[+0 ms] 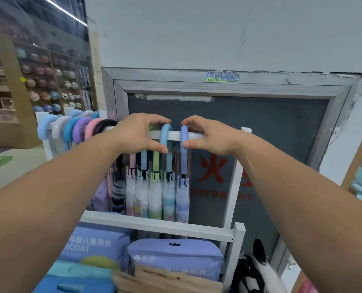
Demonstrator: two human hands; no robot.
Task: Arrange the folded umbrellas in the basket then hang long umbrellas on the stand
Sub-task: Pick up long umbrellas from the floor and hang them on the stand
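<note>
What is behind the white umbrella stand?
A grey metal-framed panel with red characters. The hanging umbrellas and the stand's post cover parts of it and some lettering.

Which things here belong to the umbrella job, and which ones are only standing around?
Belong to the job: left hand gripping the light blue umbrella; right hand pinching the periwinkle umbrella; white stand; other hung umbrellas.

Only standing around: raincoat packs; balls on shelves; hydrant door.

Umbrellas point(169, 197): lower ends hidden behind stand crossbar point(154, 225); shelf balls point(42, 82) blurred.
</note>
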